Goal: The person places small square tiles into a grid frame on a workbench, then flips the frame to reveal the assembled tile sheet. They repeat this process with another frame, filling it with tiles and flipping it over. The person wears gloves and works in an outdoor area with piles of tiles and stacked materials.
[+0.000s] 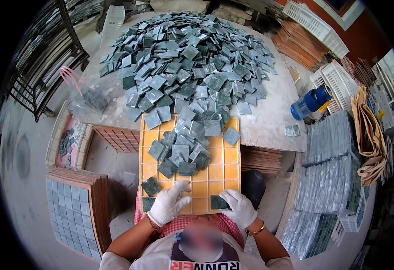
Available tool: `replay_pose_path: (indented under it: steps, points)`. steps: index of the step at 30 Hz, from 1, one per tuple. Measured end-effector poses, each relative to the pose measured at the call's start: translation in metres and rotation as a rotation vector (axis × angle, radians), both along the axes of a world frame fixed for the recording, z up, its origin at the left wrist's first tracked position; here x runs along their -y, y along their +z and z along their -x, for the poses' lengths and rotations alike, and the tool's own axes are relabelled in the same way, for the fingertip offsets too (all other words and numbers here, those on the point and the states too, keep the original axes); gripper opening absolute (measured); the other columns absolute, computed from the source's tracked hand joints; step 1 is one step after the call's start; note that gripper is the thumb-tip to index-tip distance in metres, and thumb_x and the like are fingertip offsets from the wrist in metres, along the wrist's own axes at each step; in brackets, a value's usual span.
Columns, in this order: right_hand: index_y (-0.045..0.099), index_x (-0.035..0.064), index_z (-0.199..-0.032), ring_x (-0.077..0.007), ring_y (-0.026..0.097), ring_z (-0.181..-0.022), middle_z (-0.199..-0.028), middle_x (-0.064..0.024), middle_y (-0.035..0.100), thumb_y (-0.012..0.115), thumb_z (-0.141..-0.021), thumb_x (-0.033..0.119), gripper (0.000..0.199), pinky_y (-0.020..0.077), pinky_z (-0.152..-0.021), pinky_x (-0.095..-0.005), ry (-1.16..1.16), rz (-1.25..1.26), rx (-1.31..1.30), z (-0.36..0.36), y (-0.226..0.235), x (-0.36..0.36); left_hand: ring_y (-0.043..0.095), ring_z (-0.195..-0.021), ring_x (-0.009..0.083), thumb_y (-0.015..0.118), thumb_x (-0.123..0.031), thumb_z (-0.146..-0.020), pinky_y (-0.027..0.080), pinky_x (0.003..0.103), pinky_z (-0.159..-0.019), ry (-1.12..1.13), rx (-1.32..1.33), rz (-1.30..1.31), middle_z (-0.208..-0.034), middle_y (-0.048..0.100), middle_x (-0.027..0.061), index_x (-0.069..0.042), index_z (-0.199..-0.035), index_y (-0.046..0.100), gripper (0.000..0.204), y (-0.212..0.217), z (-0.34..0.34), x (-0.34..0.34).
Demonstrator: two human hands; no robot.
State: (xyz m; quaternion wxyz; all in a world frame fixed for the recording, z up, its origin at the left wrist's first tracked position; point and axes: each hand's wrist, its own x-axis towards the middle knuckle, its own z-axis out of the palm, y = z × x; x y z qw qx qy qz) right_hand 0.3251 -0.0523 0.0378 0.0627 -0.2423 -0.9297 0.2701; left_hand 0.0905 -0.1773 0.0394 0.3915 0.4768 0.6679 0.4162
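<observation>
My left hand (171, 203), in a white glove, hovers over the lower left of a yellow gridded tray (200, 173). Its thumb and fingers are apart and nothing shows between them. Beside it lie a dark green stone tile (150, 186), tilted across the grid lines, and another tile (148, 204) in the corner cell, partly behind the hand. My right hand (239, 208), also gloved, has its thumb and fingers at the right edge of a dark square tile (218, 202) in the bottom row. Loose tiles (180, 152) heap over the tray's upper middle.
A large mound of tiles (188, 58) covers the table (273, 121) beyond the tray. Stacked tile sheets (327, 166) stand at right, and tile-filled boards (71, 211) at left. A blue bottle (311, 102), white crates (334, 83) and a metal rack (44, 58) surround the table.
</observation>
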Motion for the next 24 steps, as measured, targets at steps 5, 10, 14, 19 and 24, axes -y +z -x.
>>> replay_pose_path:
  steps: [5, 10, 14, 19, 24]
  points:
    - [0.056, 0.0039, -0.114, -0.0287, 0.056, -0.102, -0.116, -0.0135, 0.051, 0.074, -0.071, 0.021, 0.049, 0.0473, -0.087, -0.0362, 0.004, 0.054, 0.040, 0.001, -0.005, -0.005, 0.064, -0.074, 0.0177, 0.059, 0.001, -0.079, 0.051, 0.027, -0.070, 0.285, -0.099, -0.049, -0.089, 0.066, 0.0100, 0.000, -0.111, 0.055, 0.033, -0.005, 0.051, 0.032]
    - [0.058, 0.0055, -0.111, -0.0267, 0.058, -0.092, -0.110, -0.0110, 0.051, 0.071, -0.074, 0.020, 0.042, 0.0490, -0.080, -0.0360, 0.072, -0.094, 0.172, 0.004, -0.003, 0.004, 0.064, -0.078, 0.0160, 0.056, 0.004, -0.082, 0.051, 0.027, -0.073, 0.392, -0.257, -0.038, -0.088, 0.066, 0.0124, 0.004, -0.105, 0.059, 0.022, -0.004, 0.068, 0.063]
    - [0.058, 0.0058, -0.110, -0.0270, 0.061, -0.085, -0.108, -0.0086, 0.055, 0.069, -0.077, 0.023, 0.039, 0.0509, -0.073, -0.0366, 0.137, -0.078, 0.260, 0.011, 0.006, -0.003, 0.063, -0.081, 0.0288, 0.065, -0.001, -0.071, 0.051, 0.037, -0.071, 0.066, -0.564, -0.224, -0.092, 0.066, 0.0097, -0.004, -0.096, 0.064, 0.025, -0.010, 0.056, 0.073]
    - [0.057, 0.0062, -0.113, -0.0276, 0.062, -0.089, -0.108, -0.0103, 0.058, 0.065, -0.081, 0.027, 0.039, 0.0511, -0.075, -0.0376, 0.045, -0.048, 0.241, 0.041, 0.023, -0.009, 0.061, -0.097, 0.0236, 0.063, -0.016, -0.073, 0.049, 0.036, -0.082, -0.235, -0.842, -0.241, -0.109, 0.063, 0.0063, -0.010, -0.097, 0.065, 0.025, -0.024, 0.027, 0.083]
    - [0.059, 0.0056, -0.109, -0.0276, 0.061, -0.090, -0.106, -0.0105, 0.059, 0.063, -0.082, 0.025, 0.033, 0.0502, -0.077, -0.0373, 0.156, -0.060, -0.072, 0.077, -0.011, 0.001, 0.061, -0.092, 0.0293, 0.066, -0.006, -0.073, 0.050, 0.039, -0.077, -0.022, -0.642, -0.281, -0.104, 0.063, 0.0093, -0.006, -0.093, 0.065, 0.020, -0.015, 0.047, 0.084]
